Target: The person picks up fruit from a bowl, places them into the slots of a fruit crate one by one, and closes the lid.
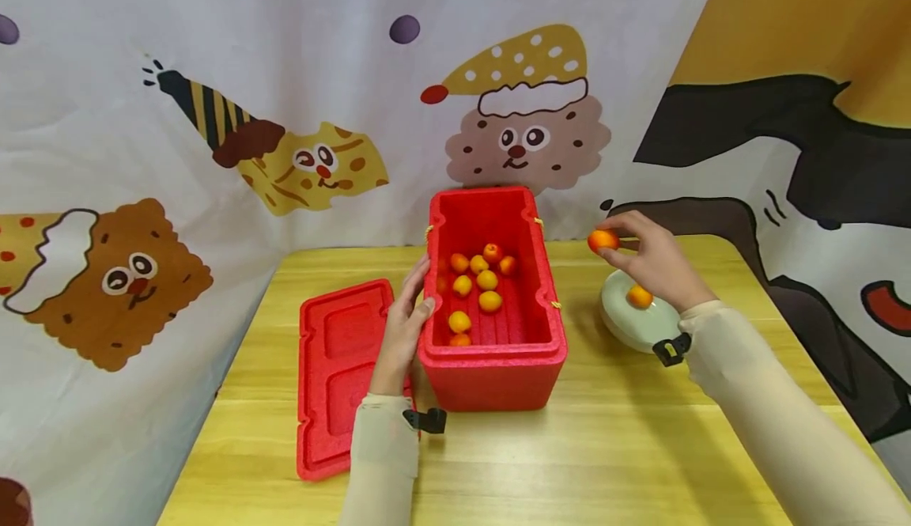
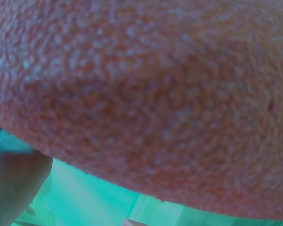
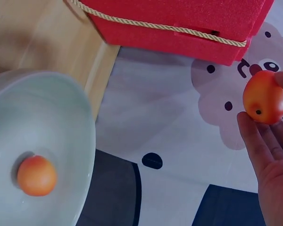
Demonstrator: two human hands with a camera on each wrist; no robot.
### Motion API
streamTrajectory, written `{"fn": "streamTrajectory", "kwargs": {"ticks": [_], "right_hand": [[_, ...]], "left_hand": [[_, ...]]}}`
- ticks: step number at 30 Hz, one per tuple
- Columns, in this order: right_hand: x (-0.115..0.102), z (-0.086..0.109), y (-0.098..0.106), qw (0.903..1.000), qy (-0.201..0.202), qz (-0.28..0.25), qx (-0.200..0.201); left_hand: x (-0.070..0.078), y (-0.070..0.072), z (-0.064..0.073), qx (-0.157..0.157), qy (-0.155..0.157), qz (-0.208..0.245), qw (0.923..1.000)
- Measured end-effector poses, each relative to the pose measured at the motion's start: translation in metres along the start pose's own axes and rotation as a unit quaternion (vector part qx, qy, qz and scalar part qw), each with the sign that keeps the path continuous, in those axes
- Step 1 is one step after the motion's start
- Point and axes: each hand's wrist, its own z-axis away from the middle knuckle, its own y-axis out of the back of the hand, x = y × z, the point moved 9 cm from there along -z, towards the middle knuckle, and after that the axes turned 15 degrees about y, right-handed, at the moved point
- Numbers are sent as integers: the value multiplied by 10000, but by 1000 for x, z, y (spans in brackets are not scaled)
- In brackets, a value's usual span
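Note:
My right hand (image 1: 651, 261) pinches a small orange-red fruit (image 3: 265, 97) between thumb and fingertips, above and beyond a pale green bowl (image 1: 618, 322). One orange fruit (image 3: 37, 175) lies inside that bowl. In the middle of the table stands a lidless red foam box (image 1: 491, 384) with several yellow and orange fruits (image 1: 487, 280) on its floor. My left hand (image 1: 402, 332) rests along the box's left wall, fingers extended and thumb near the rim. The left wrist view is mostly filled by blurred red foam (image 2: 146, 103), with part of the hand at lower left.
The red lid (image 1: 334, 384) lies flat on the wooden table (image 1: 605, 463), left of the box and partly behind my left forearm. Yellow cord (image 3: 155, 26) runs along the box's side. A printed cloth (image 1: 320, 20) hangs behind the table.

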Motion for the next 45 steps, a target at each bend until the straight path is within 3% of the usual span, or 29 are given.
{"fn": "streamTrajectory", "kwargs": {"ticks": [11, 18, 28, 45], "right_hand": [[-11, -19, -1, 9990, 239, -84, 360], [-16, -26, -4, 9989, 302, -35, 362], [-22, -32, -6, 9983, 421, -171, 353], [-41, -54, -16, 9967, 714, -279, 259]], "left_hand": [[2, 2, 1, -45, -170, 18, 9998], [0, 1, 3, -3, -112, -32, 9999], [6, 0, 1, -17, -423, -29, 9991], [4, 2, 0, 3, -216, -17, 9998]]}}
